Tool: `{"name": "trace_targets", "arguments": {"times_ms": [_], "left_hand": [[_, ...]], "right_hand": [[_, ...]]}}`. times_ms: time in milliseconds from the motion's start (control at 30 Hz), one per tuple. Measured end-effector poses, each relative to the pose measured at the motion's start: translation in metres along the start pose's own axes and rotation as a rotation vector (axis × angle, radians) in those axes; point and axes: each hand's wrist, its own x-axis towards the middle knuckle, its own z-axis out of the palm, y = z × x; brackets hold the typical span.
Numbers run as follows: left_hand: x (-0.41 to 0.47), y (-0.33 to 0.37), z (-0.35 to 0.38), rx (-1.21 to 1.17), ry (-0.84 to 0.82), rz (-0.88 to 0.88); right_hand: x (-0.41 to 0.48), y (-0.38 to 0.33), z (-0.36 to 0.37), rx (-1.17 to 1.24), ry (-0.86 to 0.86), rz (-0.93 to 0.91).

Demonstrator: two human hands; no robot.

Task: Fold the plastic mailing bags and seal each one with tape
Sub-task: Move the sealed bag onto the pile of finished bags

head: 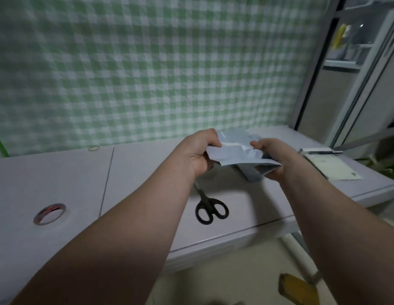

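Observation:
A pale grey plastic mailing bag (235,153), folded and crumpled, is held up above the grey table (59,179). My left hand (199,150) grips its left edge and my right hand (272,156) pinches its right side, with a flap hanging down beneath. A roll of clear tape (49,213) lies flat on the table far to the left. Black-handled scissors (210,206) lie on the table just below the bag, their blades partly hidden behind my left wrist.
A flat stack of bags or a pad with a clip (330,165) rests at the table's right end. A rubber band (93,148) lies near the green checked curtain. A yellow object (298,289) sits on the floor below the front edge.

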Motion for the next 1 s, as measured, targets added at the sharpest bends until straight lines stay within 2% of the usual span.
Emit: {"name": "trace_targets", "arguments": {"times_ms": [133,300,400,467,533,600,700,767,800,867,933,1000], "left_hand": [[0.035,-0.027,0.033,-0.048,-0.064,-0.023],[0.068,-0.052,0.057,-0.096,-0.108,-0.043],[0.086,-0.066,0.061,-0.076,-0.075,-0.083],[0.093,-0.073,0.063,-0.009,-0.052,-0.101],[0.098,-0.077,0.064,0.084,-0.084,-0.121],[0.094,-0.074,0.066,0.31,-0.068,-0.116],[0.091,-0.068,0.066,0.675,0.085,-0.046],[0.086,-0.063,0.067,0.901,0.207,0.068],[0.089,-0.063,0.065,0.958,0.28,0.105],[0.097,-0.061,0.058,0.856,0.344,0.107],[0.11,-0.06,0.054,0.644,0.322,0.108],[0.116,-0.056,0.053,0.413,0.306,0.063]], "right_hand": [[0.027,-0.013,-0.041,-0.119,0.037,0.008],[0.061,-0.032,-0.069,-0.337,0.079,-0.098],[0.079,-0.034,-0.076,-0.405,0.05,-0.171],[0.09,-0.03,-0.077,-0.511,0.103,-0.247],[0.098,-0.024,-0.078,-0.701,0.169,-0.351],[0.102,-0.019,-0.076,-0.986,0.222,-0.448],[0.095,-0.02,-0.067,-1.612,0.35,-0.512],[0.088,-0.022,-0.055,-1.829,0.421,-0.632],[0.086,-0.021,-0.05,-1.828,0.401,-0.702],[0.086,-0.013,-0.039,-1.767,0.246,-0.757],[0.088,0.002,-0.03,-1.732,0.056,-0.616],[0.09,0.016,-0.027,-1.654,-0.042,-0.459]]}}
